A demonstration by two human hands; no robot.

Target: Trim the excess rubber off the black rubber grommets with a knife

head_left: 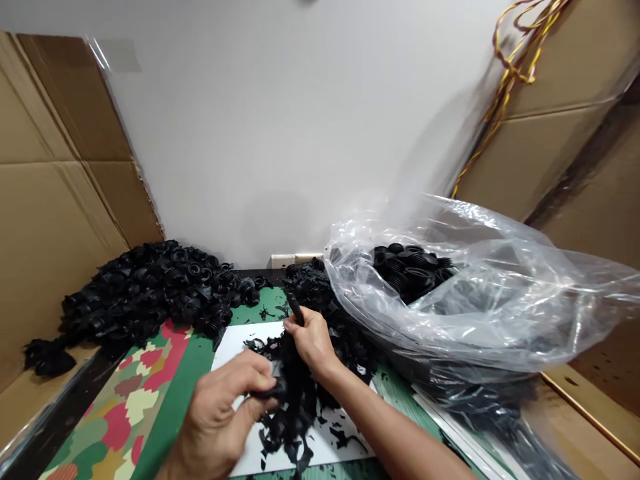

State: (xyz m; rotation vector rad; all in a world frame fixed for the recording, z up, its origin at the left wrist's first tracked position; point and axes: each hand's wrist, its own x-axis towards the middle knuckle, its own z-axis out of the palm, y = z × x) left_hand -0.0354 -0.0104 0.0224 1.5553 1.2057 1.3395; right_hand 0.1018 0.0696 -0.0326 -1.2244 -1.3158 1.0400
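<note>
My left hand is closed, pinching a small black plastic part over a white sheet. My right hand is closed round a thin black tool whose tip sticks up past the fingers. Between the hands lies a heap of black plastic trimmings on the sheet. What the tool's lower end touches is hidden by the fingers.
A pile of black ribbed parts lies at the left, against a cardboard wall. A clear plastic bag holding more black parts fills the right. A colourful mat covers the table. Yellow-red wires hang upper right.
</note>
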